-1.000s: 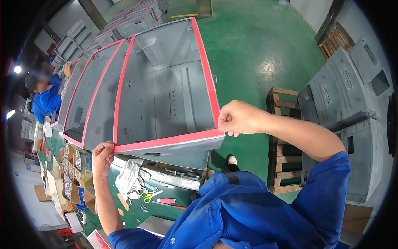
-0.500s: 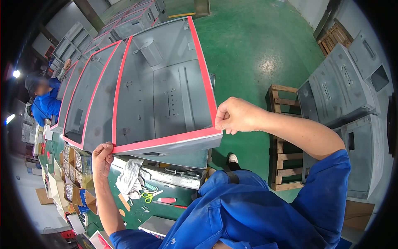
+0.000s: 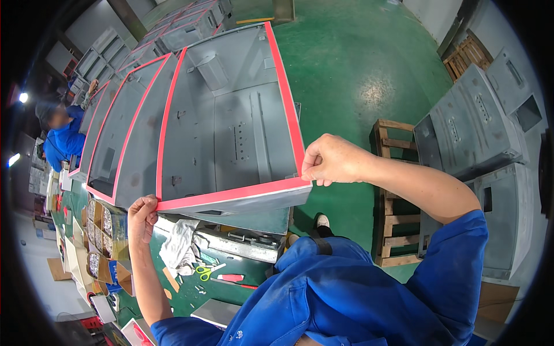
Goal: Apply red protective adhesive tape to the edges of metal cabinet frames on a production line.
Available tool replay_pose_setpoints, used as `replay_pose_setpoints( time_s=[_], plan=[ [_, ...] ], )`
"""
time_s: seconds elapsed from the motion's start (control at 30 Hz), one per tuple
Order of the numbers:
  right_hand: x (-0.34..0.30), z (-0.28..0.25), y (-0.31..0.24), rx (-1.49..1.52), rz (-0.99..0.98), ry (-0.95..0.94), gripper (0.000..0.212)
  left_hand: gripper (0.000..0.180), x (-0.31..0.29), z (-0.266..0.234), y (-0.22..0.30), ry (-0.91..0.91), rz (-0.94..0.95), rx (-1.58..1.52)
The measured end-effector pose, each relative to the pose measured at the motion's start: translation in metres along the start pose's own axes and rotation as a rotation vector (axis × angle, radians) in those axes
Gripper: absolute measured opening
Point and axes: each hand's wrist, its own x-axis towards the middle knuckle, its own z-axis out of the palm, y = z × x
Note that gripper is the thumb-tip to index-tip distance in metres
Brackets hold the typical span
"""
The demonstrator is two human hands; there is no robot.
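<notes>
A grey sheet-metal cabinet [image 3: 234,141] lies with its open side up in front of me, red tape along its rim. One strip of red tape [image 3: 231,194] runs straight along the near rim between my hands. My left hand [image 3: 142,216] is closed at the strip's left end, thumb and fingers pressed together at the near left corner. At the near right corner my right hand [image 3: 332,160] pinches the strip's other end, fingers curled. The exact bit of tape between the fingertips is mostly hidden by them.
Yellow-green scissors [image 3: 204,272], a white rag [image 3: 179,245] and a red-handled tool [image 3: 232,278] lie on the green bench. Cardboard boxes [image 3: 104,230] stand left. A co-worker in blue [image 3: 68,138] is at the far left. A wooden pallet [image 3: 398,230] and grey cabinets [image 3: 473,121] are right.
Both hands keep their grip at the two corners. The view has shifted very slightly; otherwise nothing has visibly moved.
</notes>
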Motion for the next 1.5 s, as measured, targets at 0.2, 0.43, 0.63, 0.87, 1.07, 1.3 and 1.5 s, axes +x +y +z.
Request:
replay_pose_setpoints(
  time_s=[0.2, 0.43, 0.63, 0.87, 1.07, 1.3, 1.5],
  plan=[
    [0.001, 0.0, 0.0, -0.003, 0.002, -0.001, 0.012, 0.008, -0.001, 0.0, 0.001, -0.005, -0.005, -0.008],
    [0.001, -0.001, -0.002, -0.012, 0.011, -0.008, 0.012, 0.007, 0.0, -0.001, -0.001, -0.002, 0.001, -0.018],
    [0.0, 0.0, -0.002, -0.002, -0.009, 0.0, 0.011, 0.006, -0.001, -0.001, 0.0, -0.004, -0.002, -0.007],
    [0.0, 0.001, -0.001, -0.035, -0.028, 0.018, 0.01, 0.006, -0.001, 0.0, 0.0, -0.005, -0.003, 0.0],
    [-0.003, 0.005, 0.003, -0.073, -0.098, 0.077, 0.011, 0.007, 0.0, -0.002, -0.001, 0.003, -0.003, -0.006],
    [-0.004, 0.013, 0.022, 0.296, -0.09, 0.094, 0.017, 0.007, -0.001, -0.001, -0.002, -0.006, 0.008, -0.016],
    [-0.013, 0.025, 0.031, 0.544, -0.091, 0.165, 0.012, 0.005, -0.002, 0.003, -0.001, 0.012, 0.001, -0.009]
  ],
)
